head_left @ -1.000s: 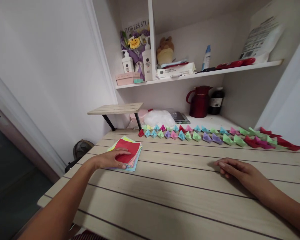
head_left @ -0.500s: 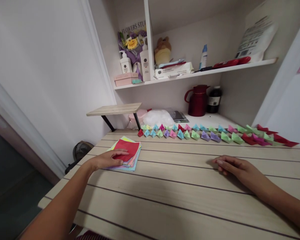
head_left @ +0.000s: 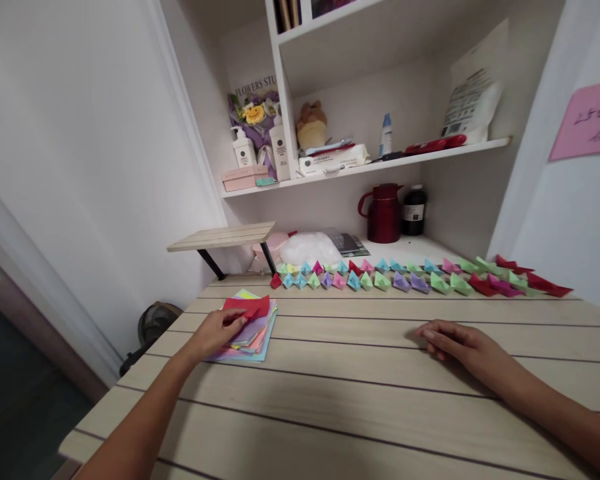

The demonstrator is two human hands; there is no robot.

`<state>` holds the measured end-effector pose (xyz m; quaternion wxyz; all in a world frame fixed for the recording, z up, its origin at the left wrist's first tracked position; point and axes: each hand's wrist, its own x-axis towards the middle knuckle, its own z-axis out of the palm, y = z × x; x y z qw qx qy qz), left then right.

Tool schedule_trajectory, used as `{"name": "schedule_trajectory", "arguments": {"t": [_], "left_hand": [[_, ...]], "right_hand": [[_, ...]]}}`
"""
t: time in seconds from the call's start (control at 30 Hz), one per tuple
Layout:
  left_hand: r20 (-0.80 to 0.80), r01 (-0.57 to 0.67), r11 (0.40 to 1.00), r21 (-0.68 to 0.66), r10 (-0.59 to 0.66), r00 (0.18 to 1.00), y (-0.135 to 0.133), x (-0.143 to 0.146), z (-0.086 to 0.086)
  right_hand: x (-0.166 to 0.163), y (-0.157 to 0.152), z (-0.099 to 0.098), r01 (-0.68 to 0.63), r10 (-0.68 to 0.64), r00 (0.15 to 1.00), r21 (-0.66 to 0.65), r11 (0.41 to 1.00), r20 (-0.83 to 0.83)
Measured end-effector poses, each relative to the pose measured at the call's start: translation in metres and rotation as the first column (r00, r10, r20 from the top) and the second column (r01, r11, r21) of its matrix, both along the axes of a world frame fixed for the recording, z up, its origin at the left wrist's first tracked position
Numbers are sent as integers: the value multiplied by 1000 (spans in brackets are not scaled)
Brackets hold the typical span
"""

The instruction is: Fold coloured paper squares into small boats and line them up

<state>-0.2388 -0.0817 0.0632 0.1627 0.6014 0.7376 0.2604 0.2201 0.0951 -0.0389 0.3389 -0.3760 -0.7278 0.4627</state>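
Note:
A stack of coloured paper squares point(head_left: 253, 330) lies on the left of the pale wooden table point(head_left: 330, 400). My left hand point(head_left: 215, 331) rests at the stack's near-left corner, fingers pinched on the top red sheet point(head_left: 247, 307), which is lifted and curled off the pile. My right hand point(head_left: 455, 341) lies on the bare table at the right, fingers loosely curled and together, holding nothing that I can see. A long row of small folded paper boats point(head_left: 410, 280) in many colours runs along the table's far edge.
A small raised wooden shelf point(head_left: 223, 235) stands at the table's back left. Behind it sit a red jug point(head_left: 384, 213), a dark bottle point(head_left: 414, 209) and a white bag point(head_left: 310, 247). The wall shelf point(head_left: 370, 163) holds bottles, boxes and a plush toy. A pink note point(head_left: 587, 120) hangs at right.
My left hand has pinched the red top sheet and lifted its near edge off the stack. The view has tilted upward. My right hand has barely moved.

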Motion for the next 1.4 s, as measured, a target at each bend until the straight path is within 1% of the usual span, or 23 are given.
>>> {"name": "schedule_trajectory", "arguments": {"t": [0.1,0.2,0.33,0.47,0.57,0.7,0.8,0.87,0.97,1.1,1.17,1.23,1.3,1.37,1.4], "left_hand": [[-27,-32,999,36,33,999,5,-1,-8],[-33,-25,1000,19,25,999,7,0,-9],[12,24,998,-66,-23,1000,3,5,-1],[69,24,990,-138,-14,998,-3,12,11],[104,31,983,-181,-12,994,-3,21,17],[114,52,977,-205,-29,993,4,34,22],[130,54,980,-191,-29,991,6,39,25],[148,25,988,-150,-3,989,6,39,26],[159,-79,996,-42,85,984,6,35,22],[151,-214,973,90,200,968,11,26,10],[148,-266,953,147,244,958,13,22,8],[152,-316,921,228,286,946,14,22,13],[174,-362,871,333,320,931,15,29,27],[223,-387,824,413,320,921,19,49,44],[254,-382,818,429,297,921,23,63,51]], "right_hand": [[-1,-2,3,-3,3,1000,4,1000,-19],[-1,-3,4,-2,2,1000,-4,1000,-27],[0,-1,4,-18,18,1000,-13,1000,-13],[1,0,4,-35,35,999,-7,999,-21],[0,-1,5,-51,50,998,-11,999,-50],[-1,-4,7,-69,67,995,-26,997,-79],[-1,-5,8,-78,74,993,-37,996,-95],[-1,-4,8,-77,72,992,-47,996,-102],[-1,-4,9,-79,73,991,-53,995,-108],[-1,-4,10,-91,86,991,-49,995,-101],[-1,-4,9,-94,89,991,-43,995,-98],[-1,-4,9,-80,77,993,-28,996,-90],[-2,-5,10,-31,31,996,3,1000,-85],[-4,-6,14,42,-37,994,46,998,-105],[-6,-7,17,70,-60,989,64,995,-133]]}}
